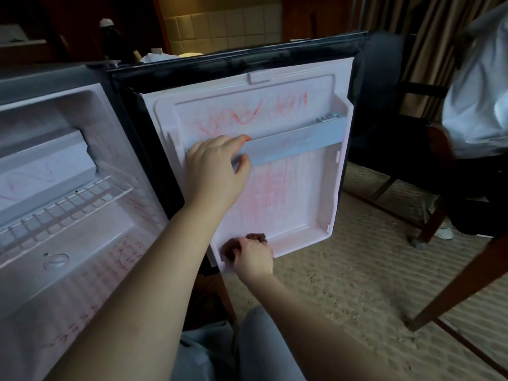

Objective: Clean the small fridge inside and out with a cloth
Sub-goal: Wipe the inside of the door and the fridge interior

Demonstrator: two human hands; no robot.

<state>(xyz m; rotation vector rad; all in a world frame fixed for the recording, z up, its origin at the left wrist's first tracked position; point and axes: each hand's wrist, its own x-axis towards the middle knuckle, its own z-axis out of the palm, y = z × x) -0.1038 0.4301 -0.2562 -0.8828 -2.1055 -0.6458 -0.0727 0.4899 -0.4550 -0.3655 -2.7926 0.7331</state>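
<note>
Wiping: I am pressing the cloth (257, 237) into the bottom corner of the open fridge door (299, 204), at about seven o'clock on its inner panel.
Right hand: my right hand (254, 261) is bunching the dark cloth, with its fingers curling tightly round it against the panel's lower lip.
Left hand: my left hand (217, 166) is gripping the door shelf rail (297, 143) at ten o'clock on the panel, fingers (233, 141) hooking over the top and thumb tucking underneath. I judge it is bracing the door.
Cloth position: it is sitting at six o'clock from the left hand, well apart from it.
Red marks: scribbles (247, 114) are showing at twelve o'clock above the rail, fainter streaks are running down the panel's middle, and more are lying inside the fridge (68, 243) at nine o'clock from the door.
Key relation: the mid-panel streaks are lying at twelve to one o'clock from my right fingers, with their long axis running up and down. The cloth hand is the nearer one, so I am expecting the next stroke to go upward along them.
Progress: I am judging the job early, since most marks are showing uncleaned.
</note>
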